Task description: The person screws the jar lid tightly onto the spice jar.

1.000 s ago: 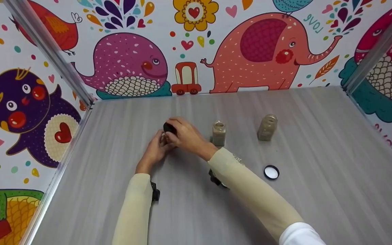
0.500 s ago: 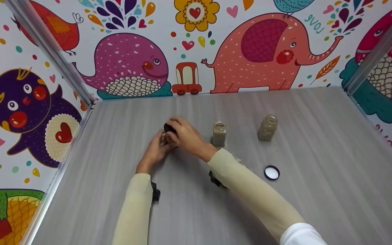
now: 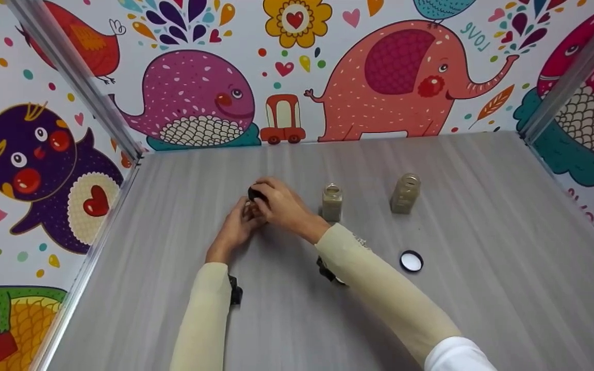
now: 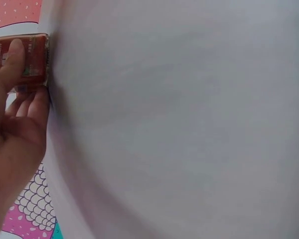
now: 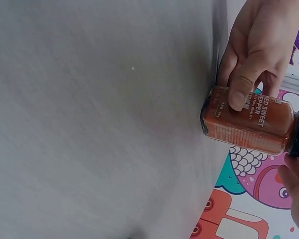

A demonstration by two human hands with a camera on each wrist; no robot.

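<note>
A square glass spice jar (image 5: 254, 122) of red powder, its label reading "red sweet pepper", stands upright on the table. My left hand (image 3: 235, 226) grips its body, thumb across the label in the right wrist view. On the jar's mouth sits a black cap (image 3: 256, 194), which my right hand (image 3: 285, 206) holds from above with curled fingers. Most of the jar is hidden behind my hands in the head view. In the left wrist view only the jar's lower part (image 4: 36, 62) shows, between thumb and fingers.
Right of my hands stand two uncapped glass jars of greyish-brown powder, a nearer one (image 3: 331, 206) and a farther one (image 3: 405, 196). A black cap (image 3: 411, 261) lies upturned on the grey table (image 3: 462, 216), white liner showing. Cartoon-printed walls (image 3: 286, 72) enclose the back and sides.
</note>
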